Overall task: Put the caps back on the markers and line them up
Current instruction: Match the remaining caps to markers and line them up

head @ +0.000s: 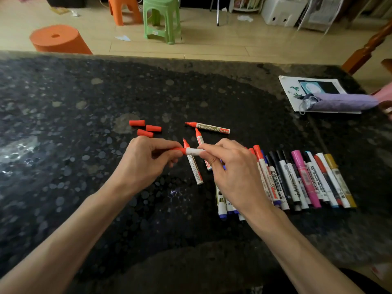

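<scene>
My left hand [148, 158] grips a red cap [179, 150] that sits on the end of a white marker [193, 151]. My right hand [229, 166] pinches that marker's barrel. Both hands hover just above the dark stone table [63, 145]. Three loose red caps [145, 128] lie beyond my left hand. Three uncapped red markers lie on the table: one at the far side [209, 127], two under my hands [194, 168] [199, 137]. A row of several capped markers [307, 179] lies side by side to the right, partly hidden by my right hand.
A purple folded umbrella [343, 102] rests on a printed sheet [290, 92] at the table's far right. Orange [59, 39] and green [161, 18] stools stand on the floor beyond the table. A wooden chair post [367, 49] rises at the right.
</scene>
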The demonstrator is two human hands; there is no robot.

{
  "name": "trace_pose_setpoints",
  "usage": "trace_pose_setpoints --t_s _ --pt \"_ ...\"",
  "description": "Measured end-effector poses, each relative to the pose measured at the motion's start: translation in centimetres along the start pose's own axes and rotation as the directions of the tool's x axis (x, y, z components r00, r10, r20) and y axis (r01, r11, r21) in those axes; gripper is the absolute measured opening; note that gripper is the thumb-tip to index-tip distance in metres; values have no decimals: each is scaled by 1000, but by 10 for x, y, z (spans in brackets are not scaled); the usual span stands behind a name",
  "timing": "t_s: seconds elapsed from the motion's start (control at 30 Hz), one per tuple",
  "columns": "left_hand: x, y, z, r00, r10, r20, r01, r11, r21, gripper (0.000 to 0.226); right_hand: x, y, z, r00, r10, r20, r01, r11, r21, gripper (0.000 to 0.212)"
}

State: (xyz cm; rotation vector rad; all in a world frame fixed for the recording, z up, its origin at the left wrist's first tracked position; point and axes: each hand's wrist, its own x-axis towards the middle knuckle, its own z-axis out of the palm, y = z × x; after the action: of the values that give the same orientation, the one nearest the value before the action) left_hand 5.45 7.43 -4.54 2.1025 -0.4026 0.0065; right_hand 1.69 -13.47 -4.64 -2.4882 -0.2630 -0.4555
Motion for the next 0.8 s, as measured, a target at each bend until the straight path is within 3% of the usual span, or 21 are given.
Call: trace_pose_setpoints --t_s 0.23,0.37,0.47,0.53,0.63,0.8 --pt "-1 2 7 999 39 -2 -39 999 33 16 -11 -3 -3 998 56 5 -56 998 29 26" --pt "-4 1 12 990 77 122 -85 994 66 19 -24 -6 -16 965 104 242 -92 994 -61 20" --pt "-2 7 24 986 59 156 -64 998 26 38 -30 -2 -23 958 175 226 -146 979 -140 19" --pt "-1 12 28 993 35 113 -37 999 14 43 -31 8 -35 924 303 234 -253 942 -221 17" --pt "3 12 27 1000 21 -5 -21 997 72 31 -34 30 -55 883 444 151 -384 869 -312 21" --pt "5 11 31 1000 -4 22 2 993 118 23 -38 45 -67 860 506 63 -454 816 -358 22"
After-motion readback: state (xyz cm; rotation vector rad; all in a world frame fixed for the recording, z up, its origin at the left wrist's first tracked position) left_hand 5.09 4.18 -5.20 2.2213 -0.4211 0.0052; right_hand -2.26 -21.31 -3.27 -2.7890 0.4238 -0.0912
